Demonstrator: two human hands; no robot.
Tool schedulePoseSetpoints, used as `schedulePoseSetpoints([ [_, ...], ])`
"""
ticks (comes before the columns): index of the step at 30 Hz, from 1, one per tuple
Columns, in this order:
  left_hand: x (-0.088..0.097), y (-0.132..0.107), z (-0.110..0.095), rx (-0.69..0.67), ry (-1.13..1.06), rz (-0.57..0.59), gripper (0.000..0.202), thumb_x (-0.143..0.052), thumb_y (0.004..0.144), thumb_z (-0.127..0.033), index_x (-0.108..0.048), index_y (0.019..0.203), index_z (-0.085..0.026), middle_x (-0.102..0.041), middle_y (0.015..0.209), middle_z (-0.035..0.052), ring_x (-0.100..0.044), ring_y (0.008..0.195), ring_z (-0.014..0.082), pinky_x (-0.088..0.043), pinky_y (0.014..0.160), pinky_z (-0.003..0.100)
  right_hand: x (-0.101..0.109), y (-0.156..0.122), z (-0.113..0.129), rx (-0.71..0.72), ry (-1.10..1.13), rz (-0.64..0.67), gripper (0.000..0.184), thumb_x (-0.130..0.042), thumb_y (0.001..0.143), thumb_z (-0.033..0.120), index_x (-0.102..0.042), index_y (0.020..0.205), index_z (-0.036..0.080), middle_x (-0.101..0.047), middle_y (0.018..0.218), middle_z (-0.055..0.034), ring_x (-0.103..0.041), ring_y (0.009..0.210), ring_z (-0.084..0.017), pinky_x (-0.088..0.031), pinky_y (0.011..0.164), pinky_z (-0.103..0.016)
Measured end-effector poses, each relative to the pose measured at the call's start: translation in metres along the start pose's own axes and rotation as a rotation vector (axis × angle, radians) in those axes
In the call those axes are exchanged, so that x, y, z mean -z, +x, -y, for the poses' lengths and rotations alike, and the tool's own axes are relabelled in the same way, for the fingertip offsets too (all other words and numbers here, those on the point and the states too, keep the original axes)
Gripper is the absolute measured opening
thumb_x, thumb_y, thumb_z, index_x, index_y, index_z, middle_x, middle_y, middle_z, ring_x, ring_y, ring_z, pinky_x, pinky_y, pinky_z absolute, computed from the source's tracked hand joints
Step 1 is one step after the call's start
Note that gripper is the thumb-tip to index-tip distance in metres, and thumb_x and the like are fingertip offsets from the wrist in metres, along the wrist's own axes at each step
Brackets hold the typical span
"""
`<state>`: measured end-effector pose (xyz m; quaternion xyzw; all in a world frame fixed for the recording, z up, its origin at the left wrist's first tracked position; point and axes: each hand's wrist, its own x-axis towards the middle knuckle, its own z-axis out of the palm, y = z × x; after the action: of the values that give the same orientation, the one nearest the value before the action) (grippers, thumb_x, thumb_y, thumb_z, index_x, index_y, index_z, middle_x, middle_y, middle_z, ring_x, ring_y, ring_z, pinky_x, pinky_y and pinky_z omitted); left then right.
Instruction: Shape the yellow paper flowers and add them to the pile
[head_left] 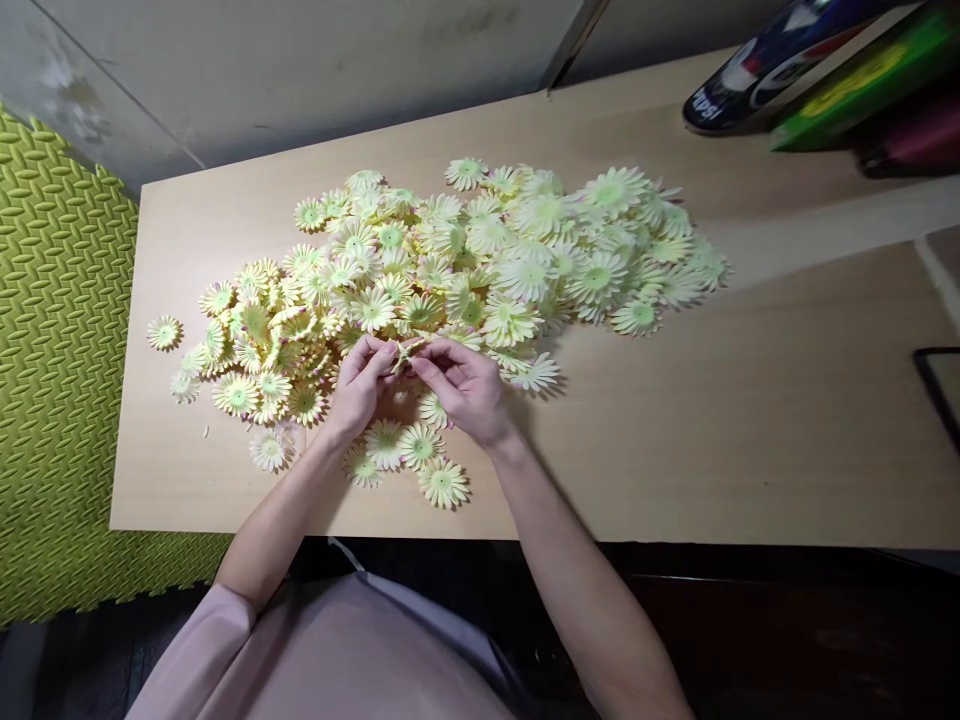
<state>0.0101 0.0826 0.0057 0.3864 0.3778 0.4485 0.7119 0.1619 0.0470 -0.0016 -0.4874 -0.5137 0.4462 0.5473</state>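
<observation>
A pale yellow artificial flower (404,355) is pinched between my two hands, at the front edge of a heap of similar flowers. My left hand (358,385) has its thumb and fingers closed on the flower's left side. From the right, my right hand (469,390) grips the same flower with thumb and forefinger. The heap of flower heads (450,260), cream-yellow with greenish centres and some pink tips, spreads behind and beside both hands. Several loose flowers (443,483) lie just in front of my hands. The held flower is partly covered by my fingers.
The wooden table (750,420) has its front edge close to my body. A Pepsi bottle or can (735,85) and a green package (862,85) stand at the back right. A green foam mat (60,380) borders the left side. A wall (337,70) runs behind.
</observation>
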Motion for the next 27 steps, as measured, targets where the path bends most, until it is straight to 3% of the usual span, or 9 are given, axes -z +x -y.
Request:
schedulePoseSetpoints([
  [12,-0.002,-0.002,-0.004,0.021,-0.084,0.059,0.040,-0.079,0.078,-0.051,-0.052,0.079,-0.020,-0.047,0.069,-0.0053,-0.048,0.061,0.0072,-0.051,0.061,0.020,0.005,0.000,0.012,-0.019,0.060,-0.025,0.027,-0.072,0.086,0.047,-0.067,0.085,0.020,-0.064,0.080,-0.0021,-0.059,0.071,-0.014,-0.052,0.063,-0.026],
  [20,0.000,0.003,-0.006,0.101,-0.193,-0.075,0.040,-0.079,0.078,-0.045,-0.047,0.082,-0.022,-0.057,0.071,-0.0042,-0.057,0.061,0.0096,-0.052,0.053,0.021,0.010,-0.001,0.006,-0.102,0.228,-0.067,0.033,-0.076,0.078,0.053,-0.065,0.089,0.024,-0.055,0.070,0.0017,-0.050,0.056,-0.011,-0.043,0.048,-0.024],
  [23,0.002,0.002,-0.012,0.090,-0.243,-0.055,0.036,-0.076,0.082,-0.042,-0.047,0.086,-0.022,-0.067,0.082,-0.0006,-0.067,0.073,0.0140,-0.059,0.063,0.027,0.029,0.002,0.012,0.000,0.242,-0.242,0.038,-0.080,0.071,0.057,-0.064,0.088,0.026,-0.059,0.074,0.0002,-0.057,0.060,-0.014,-0.050,0.053,-0.029],
  [27,0.004,0.001,-0.018,0.019,-0.232,-0.033,0.032,-0.071,0.086,-0.044,-0.047,0.086,-0.022,-0.070,0.095,0.0031,-0.071,0.088,0.0178,-0.062,0.080,0.036,0.084,0.010,0.028,0.144,-0.028,-0.698,0.027,-0.079,0.075,0.045,-0.065,0.084,0.025,-0.062,0.077,-0.0039,-0.058,0.060,-0.017,-0.055,0.062,-0.038],
])
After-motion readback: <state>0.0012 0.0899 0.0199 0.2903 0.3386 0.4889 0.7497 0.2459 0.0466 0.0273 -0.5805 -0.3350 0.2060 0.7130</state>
